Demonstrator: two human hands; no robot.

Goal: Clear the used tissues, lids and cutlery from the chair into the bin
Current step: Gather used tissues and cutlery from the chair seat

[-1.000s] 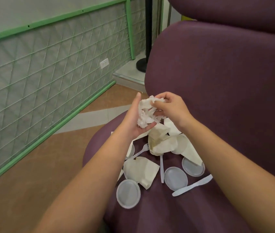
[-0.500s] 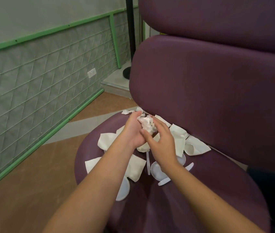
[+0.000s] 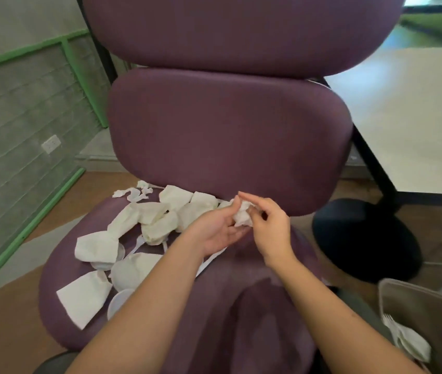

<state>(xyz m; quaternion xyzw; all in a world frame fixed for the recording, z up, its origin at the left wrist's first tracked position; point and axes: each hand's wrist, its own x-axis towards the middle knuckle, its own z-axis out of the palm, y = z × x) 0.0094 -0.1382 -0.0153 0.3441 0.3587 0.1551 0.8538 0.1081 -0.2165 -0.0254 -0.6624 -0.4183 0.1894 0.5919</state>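
Both hands meet over the far part of the purple chair (image 3: 241, 306) seat. The left hand (image 3: 221, 229) lies palm up, fingers loosely spread, cradling a crumpled tissue ball (image 3: 243, 217) at its fingertips. The right hand (image 3: 269, 225) curls in from the right, thumb and fingers pinching that same ball. Left of the hands, tissues (image 3: 157, 217), round lids (image 3: 118, 303) and white cutlery (image 3: 137, 244) litter the seat. The bin (image 3: 430, 306) sits near right, tissue already inside.

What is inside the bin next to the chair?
The bin at the lower right holds a white plastic fork lying on crumpled tissues. Anything deeper is hidden by its wall and the picture's edge.
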